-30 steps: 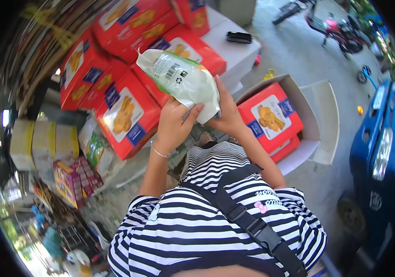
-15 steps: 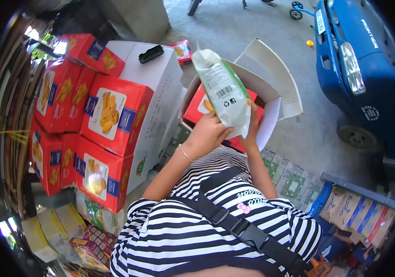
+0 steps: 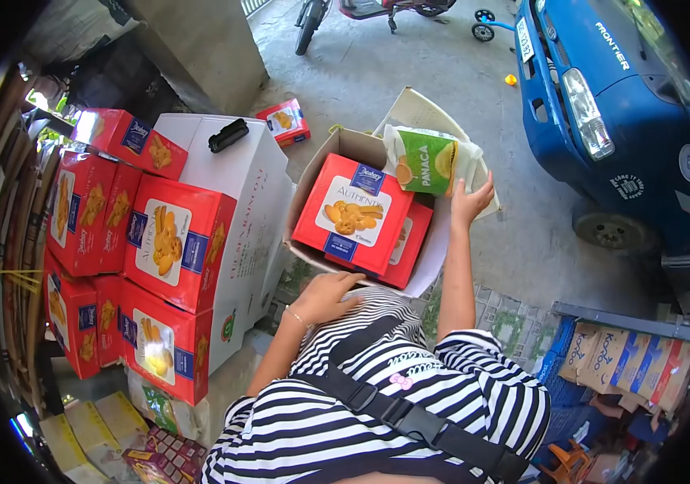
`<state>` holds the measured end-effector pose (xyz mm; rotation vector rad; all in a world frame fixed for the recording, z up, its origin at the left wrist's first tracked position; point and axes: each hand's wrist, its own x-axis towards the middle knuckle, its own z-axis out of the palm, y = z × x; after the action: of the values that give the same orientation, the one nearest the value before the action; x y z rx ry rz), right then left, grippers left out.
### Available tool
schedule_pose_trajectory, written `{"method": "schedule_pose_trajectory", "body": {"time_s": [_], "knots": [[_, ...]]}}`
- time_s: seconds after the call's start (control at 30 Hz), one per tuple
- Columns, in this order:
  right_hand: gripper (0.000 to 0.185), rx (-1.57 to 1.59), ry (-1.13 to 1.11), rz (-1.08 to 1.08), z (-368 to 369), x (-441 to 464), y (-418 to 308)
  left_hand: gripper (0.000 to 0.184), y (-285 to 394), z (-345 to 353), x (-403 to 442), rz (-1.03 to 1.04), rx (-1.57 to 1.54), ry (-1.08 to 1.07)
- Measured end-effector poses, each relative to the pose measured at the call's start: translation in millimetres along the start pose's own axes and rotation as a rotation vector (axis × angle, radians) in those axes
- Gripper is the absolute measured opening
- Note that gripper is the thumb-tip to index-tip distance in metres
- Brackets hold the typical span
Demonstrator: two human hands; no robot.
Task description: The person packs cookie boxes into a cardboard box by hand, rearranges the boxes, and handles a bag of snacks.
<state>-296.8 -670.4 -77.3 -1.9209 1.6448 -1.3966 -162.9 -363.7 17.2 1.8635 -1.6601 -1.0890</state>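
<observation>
A green and white snack packet (image 3: pixel 427 164) is at the far right side of an open cardboard box (image 3: pixel 302 198), its printed front up. My right hand (image 3: pixel 472 202) is at the packet's right edge, thumb raised and fingers apart; whether it grips the packet is unclear. Two red cookie boxes lie inside the carton, the upper one (image 3: pixel 355 211) partly covering the lower (image 3: pixel 409 248). My left hand (image 3: pixel 327 298) rests against the striped shirt near the carton's front edge, fingers spread, holding nothing.
Several red cookie boxes (image 3: pixel 174 242) are stacked at the left beside a white carton (image 3: pixel 252 181) with a black object (image 3: pixel 228 135) on top. Another red box (image 3: pixel 284 121) lies on the floor. A blue truck (image 3: pixel 603 121) stands right; a motorbike (image 3: pixel 361 10) is behind.
The packet has gone from both hands in front of me to the carton's far right side, its green front now showing. My left hand has let go and drawn back. The view has turned.
</observation>
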Motion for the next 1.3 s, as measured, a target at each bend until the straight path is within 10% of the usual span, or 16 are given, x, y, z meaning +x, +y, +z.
{"method": "schedule_pose_trajectory", "body": {"time_s": [0.13, 0.23, 0.37, 0.47, 0.6, 0.9, 1.3], "knots": [[0.039, 0.660, 0.005, 0.044, -61.3, 21.0, -78.5, 0.048, -32.1, 7.2, -7.6, -0.120, 0.070, 0.019], [0.025, 0.928, 0.042, -0.363, -147.8, 44.3, -156.9, 0.052, -50.3, -3.9, -6.2, -0.271, 0.240, -0.028], [0.023, 1.692, -0.639, -0.985, -257.0, 54.4, -233.5, 0.055, -72.6, -11.9, 1.0, -0.241, 0.421, -0.156], [0.027, 1.485, -0.966, -1.247, -300.4, 60.8, -270.9, 0.054, -85.4, -22.1, 9.0, -0.233, 0.333, -0.194], [0.027, 1.435, -1.106, -0.872, -323.4, 53.0, -295.3, 0.053, -84.5, -27.4, 29.7, -0.257, 0.351, -0.113], [0.012, 1.345, -1.065, -1.175, -344.6, 55.2, -270.7, 0.049, -83.0, 0.7, 23.3, -0.054, 0.231, -0.074], [0.008, 1.295, -1.155, -1.230, -317.4, 56.0, -279.8, 0.053, -112.0, 3.6, -3.0, -0.286, 0.219, -0.134]]}}
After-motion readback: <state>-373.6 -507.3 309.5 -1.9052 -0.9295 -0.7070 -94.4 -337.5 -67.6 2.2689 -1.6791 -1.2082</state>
